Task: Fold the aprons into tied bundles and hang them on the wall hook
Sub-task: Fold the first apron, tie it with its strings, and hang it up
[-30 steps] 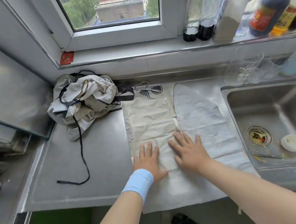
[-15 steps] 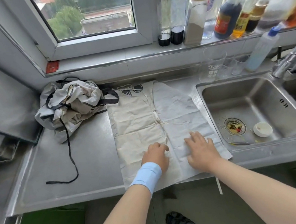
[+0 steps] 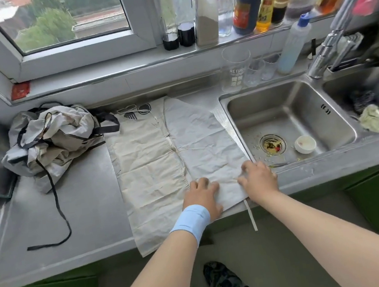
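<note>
Countertop (image 3: 82, 208) | left hand (image 3: 202, 194) crossed apron (image 3: 152, 163) seam rightward | right hand (image 3: 259, 178) fingers (image 3: 246, 168) curled

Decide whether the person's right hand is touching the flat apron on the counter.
Touching. The head view shows the right hand, with curled fingers, gripping the flat apron at its near edge, beside the sink.

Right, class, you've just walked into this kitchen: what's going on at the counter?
A person stands at a steel counter, folding a cream apron spread flat beside the sink. Both hands sit on its near right part. The right hand pinches the cloth by the sink's edge. The left hand, with a blue wristband, rests there with bent fingers; its grip is unclear. A second apron lies crumpled on the left. Nothing is tied yet.
</note>
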Tool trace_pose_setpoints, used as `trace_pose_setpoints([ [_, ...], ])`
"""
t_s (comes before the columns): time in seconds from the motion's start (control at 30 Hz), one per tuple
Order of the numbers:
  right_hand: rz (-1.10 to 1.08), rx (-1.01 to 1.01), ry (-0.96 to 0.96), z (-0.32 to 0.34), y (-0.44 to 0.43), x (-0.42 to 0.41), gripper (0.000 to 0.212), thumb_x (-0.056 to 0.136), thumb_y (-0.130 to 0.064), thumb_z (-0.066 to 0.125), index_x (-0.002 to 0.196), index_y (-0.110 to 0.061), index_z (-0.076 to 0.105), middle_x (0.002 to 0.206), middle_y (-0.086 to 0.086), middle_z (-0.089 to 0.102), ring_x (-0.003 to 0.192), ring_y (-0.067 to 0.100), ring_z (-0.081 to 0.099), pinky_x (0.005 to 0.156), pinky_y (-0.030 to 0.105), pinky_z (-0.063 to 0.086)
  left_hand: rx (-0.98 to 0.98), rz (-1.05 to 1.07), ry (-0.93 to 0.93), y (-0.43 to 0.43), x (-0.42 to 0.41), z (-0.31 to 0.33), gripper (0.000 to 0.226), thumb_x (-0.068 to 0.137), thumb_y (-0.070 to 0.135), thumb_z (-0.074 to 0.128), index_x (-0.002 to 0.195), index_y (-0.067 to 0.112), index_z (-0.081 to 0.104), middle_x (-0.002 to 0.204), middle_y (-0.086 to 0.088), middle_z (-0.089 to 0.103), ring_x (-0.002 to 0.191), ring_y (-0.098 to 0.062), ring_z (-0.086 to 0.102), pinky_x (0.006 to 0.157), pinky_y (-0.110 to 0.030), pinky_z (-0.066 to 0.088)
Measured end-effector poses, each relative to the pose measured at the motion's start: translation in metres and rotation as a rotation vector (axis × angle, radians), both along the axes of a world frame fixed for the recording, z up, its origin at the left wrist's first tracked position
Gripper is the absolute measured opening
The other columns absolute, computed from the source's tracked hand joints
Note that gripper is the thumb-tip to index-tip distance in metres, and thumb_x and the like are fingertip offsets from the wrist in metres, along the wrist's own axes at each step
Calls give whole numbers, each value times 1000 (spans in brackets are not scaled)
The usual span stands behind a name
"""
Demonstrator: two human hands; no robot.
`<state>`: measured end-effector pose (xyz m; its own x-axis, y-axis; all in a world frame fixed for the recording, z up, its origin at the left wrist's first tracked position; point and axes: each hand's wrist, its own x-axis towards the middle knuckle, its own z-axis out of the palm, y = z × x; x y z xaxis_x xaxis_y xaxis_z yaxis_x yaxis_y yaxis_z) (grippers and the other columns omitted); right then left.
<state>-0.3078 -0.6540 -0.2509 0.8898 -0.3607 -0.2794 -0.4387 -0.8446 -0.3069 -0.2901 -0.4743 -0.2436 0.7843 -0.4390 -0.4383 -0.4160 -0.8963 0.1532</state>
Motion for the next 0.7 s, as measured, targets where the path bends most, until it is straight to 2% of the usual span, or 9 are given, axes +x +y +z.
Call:
trace_pose_setpoints([
  [0.13,-156,74,-112,6,-2,2,38,90,-10,64,125,-17,52,117,9,59,104,27,55,87,35,45,-25,26,64,1,5,7,64,87,45,52,146,32,30,151,2,24,133,-29,25,108,-35,32],
  [0.23,-269,202,-79,16,0,7,36,91,-11,60,126,-9,53,116,10,60,105,30,57,79,30,43,-60,88,119,-1,10,12,69,89,48,52,150,33,23,154,4,26,137,-28,25,111,-37,29],
  [0.3,-251,309,-47,27,5,10,11,91,-18,57,96,-15,66,94,4,63,91,28,58,67,25,40,-188,216,191,-2,16,16,66,91,47,52,150,33,26,151,1,35,137,-27,33,111,-37,30],
  [0.37,-156,360,-132,40,17,15,23,88,-27,55,67,-25,62,79,-1,63,80,25,59,56,25,37,-477,454,260,-1,22,29,55,93,45,53,144,30,39,142,-2,49,127,-23,48,108,-35,37],
  [0.4,-115,370,-180,46,25,18,23,87,-30,57,64,-28,62,83,-3,64,83,24,59,59,25,39,-644,598,295,1,26,38,48,94,44,53,138,27,47,135,-3,55,118,-22,54,103,-36,43],
  [0.47,0,420,-235,61,47,23,14,85,-32,62,74,-30,71,109,-5,64,105,18,57,83,32,48,-932,902,426,11,37,60,40,95,47,50,125,22,55,122,-6,59,98,-22,60,88,-41,53],
  [0.53,130,512,-213,72,72,27,14,85,-34,65,84,-27,76,132,-8,58,121,14,51,102,35,42,-1058,1078,613,33,48,81,46,91,56,51,120,21,57,115,-7,60,89,-25,63,74,-43,58],
  [0.63,364,627,-124,89,107,29,18,88,-31,65,95,-21,79,143,-12,51,128,10,50,98,23,37,-1011,1110,726,73,59,97,53,82,58,64,116,18,62,106,-12,65,79,-29,66,68,-45,60],
  [0.7,484,701,-33,94,125,31,21,90,-35,64,96,-21,79,139,-17,53,126,6,50,94,21,36,-901,1121,638,96,58,96,30,86,36,67,106,14,63,91,-13,65,71,-28,64,74,-47,59],
])
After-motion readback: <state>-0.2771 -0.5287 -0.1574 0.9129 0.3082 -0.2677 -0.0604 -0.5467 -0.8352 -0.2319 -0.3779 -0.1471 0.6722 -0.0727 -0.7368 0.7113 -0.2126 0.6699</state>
